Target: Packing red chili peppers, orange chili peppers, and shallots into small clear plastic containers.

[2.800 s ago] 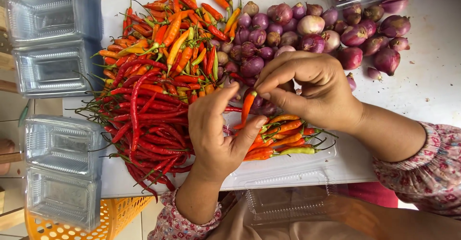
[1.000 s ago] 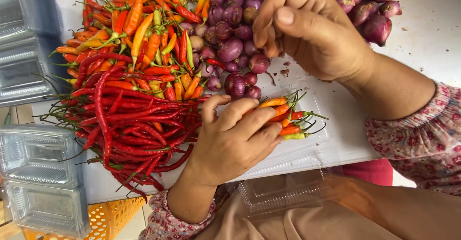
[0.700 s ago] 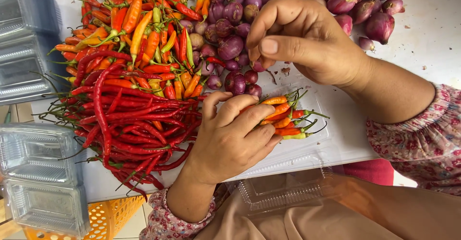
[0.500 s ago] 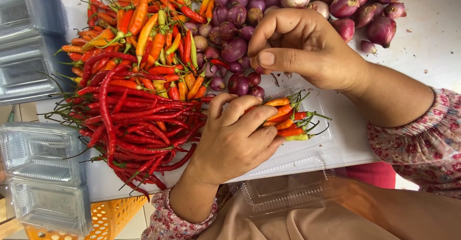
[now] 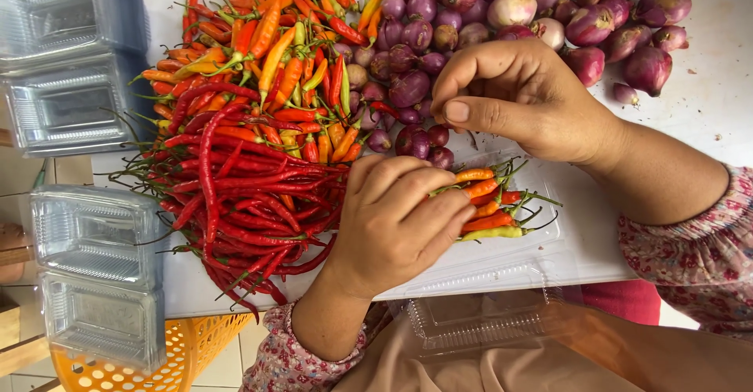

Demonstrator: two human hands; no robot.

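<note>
On the clear tray (image 5: 541, 239), the left hand (image 5: 396, 219) presses flat over small chillies (image 5: 494, 204). Above the shallots (image 5: 408, 86), the right hand (image 5: 510, 98) pinches fingers together; whether anything is held I cannot tell.

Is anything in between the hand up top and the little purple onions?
Nothing visible. The right hand hovers right over the small shallots, its fingertips just above them. The left hand rests lower, on the small chillies.

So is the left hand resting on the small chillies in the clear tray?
Yes, the left hand lies palm-down with its fingers over the small orange chillies in the clear tray.
</note>
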